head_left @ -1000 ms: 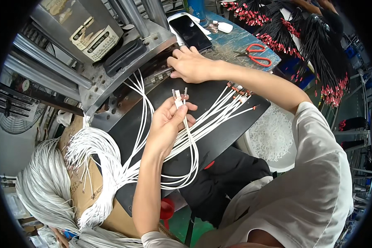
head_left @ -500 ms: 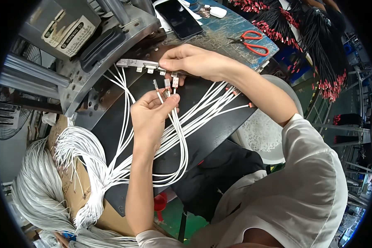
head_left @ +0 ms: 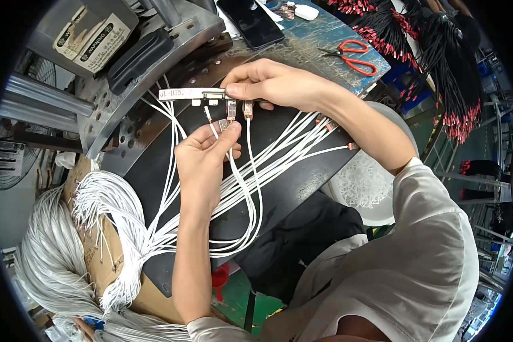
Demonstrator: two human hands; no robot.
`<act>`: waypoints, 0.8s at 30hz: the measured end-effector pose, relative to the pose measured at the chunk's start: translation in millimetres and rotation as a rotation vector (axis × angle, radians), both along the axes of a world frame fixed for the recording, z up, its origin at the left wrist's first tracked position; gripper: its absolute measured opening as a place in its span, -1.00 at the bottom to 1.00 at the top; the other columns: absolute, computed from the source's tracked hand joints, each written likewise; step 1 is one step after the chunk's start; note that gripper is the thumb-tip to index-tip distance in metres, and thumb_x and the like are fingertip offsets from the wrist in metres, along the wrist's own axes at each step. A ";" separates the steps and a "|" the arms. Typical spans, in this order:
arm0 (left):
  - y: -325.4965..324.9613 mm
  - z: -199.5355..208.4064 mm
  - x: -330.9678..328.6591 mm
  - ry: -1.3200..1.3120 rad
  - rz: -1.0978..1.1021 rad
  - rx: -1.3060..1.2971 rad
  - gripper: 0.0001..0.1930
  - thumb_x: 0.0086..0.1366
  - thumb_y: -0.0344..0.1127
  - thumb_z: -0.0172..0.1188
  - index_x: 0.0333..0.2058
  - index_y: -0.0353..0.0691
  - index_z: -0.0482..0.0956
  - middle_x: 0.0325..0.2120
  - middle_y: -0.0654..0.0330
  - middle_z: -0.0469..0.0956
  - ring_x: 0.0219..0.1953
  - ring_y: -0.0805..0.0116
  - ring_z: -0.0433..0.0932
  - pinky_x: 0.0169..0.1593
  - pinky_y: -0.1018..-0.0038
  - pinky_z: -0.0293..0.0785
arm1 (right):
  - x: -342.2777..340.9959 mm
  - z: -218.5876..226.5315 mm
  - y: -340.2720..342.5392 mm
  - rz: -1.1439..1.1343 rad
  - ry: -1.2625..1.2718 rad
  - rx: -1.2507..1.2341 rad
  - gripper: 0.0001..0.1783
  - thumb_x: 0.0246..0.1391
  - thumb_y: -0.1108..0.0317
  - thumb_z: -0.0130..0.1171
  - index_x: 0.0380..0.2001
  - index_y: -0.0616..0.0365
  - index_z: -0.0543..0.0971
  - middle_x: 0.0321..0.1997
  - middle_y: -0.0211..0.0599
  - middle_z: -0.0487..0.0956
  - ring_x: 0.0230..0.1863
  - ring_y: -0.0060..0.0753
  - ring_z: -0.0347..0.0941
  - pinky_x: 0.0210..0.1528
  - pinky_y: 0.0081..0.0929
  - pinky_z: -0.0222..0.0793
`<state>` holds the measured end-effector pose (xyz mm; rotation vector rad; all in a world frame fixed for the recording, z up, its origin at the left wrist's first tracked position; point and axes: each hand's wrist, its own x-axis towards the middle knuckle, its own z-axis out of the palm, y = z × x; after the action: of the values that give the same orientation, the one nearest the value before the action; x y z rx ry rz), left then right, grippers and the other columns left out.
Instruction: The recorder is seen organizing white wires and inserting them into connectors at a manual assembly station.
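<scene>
My right hand (head_left: pixel 276 85) grips the right end of a narrow white-faced metal bar (head_left: pixel 179 94) with small connector slots along its lower edge. My left hand (head_left: pixel 202 157) pinches white cables just below their metal plug ends. One plug (head_left: pixel 231 109) stands upright against the bar's lower edge, above my left thumb. Further right, another cable's plug (head_left: pixel 248 110) meets the bar under my right fingers, which partly hide it. A third plug end (head_left: pixel 207 113) pokes up left of these, apart from the bar. The white cables (head_left: pixel 259 211) loop down over a black work surface (head_left: pixel 290 191).
A metal press (head_left: pixel 105 105) stands at the left, close to the bar. Thick bundles of white cable (head_left: pixel 117 199) lie at lower left. Red-handled snips (head_left: pixel 342 51) and a phone (head_left: pixel 251 25) rest at the back. A pale tub (head_left: pixel 407 128) sits beneath my right arm.
My left hand has brought the plugs up to the bar. One plug now touches it under my right fingers, its cable outside my left grip. The bar has tilted slightly.
</scene>
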<state>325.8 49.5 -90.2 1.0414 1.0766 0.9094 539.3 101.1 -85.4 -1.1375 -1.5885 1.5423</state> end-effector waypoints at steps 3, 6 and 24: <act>0.7 -1.3 1.4 -0.014 0.025 0.008 -0.76 0.33 -0.35 0.43 -0.16 -0.44 0.70 -0.37 0.21 0.70 -0.42 0.58 0.57 -0.29 0.61 0.53 | -4.3 -2.2 -1.5 0.019 0.056 -0.035 -0.65 0.44 0.12 0.13 -0.02 0.19 0.63 -0.29 -0.53 0.55 -0.36 -0.73 0.32 -0.42 -0.66 0.18; -1.3 -2.2 1.4 -0.033 0.045 0.014 -0.71 0.35 -0.33 0.41 -0.12 -0.48 0.69 -0.36 0.20 0.70 -0.41 0.54 0.60 -0.26 0.58 0.59 | -4.7 2.1 -2.5 0.043 0.089 -0.074 -0.65 0.34 0.14 0.27 -0.03 0.21 0.64 -0.32 -0.53 0.59 -0.38 -0.76 0.38 -0.46 -0.67 0.14; -5.3 3.6 -8.7 -0.056 -0.029 -0.022 -0.65 0.49 -0.17 0.25 -0.09 -0.44 0.66 -0.29 0.16 0.69 -0.34 0.48 0.65 -0.25 0.58 0.61 | 2.0 5.8 -1.8 0.125 -0.012 0.012 -0.60 0.08 0.33 0.52 -0.07 0.33 0.66 -0.37 -0.37 0.70 -0.44 -0.72 0.48 -0.37 -0.67 0.38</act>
<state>317.2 44.2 -86.7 1.0054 1.0203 0.8965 541.3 99.3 -79.6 -1.0602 -1.7025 1.6055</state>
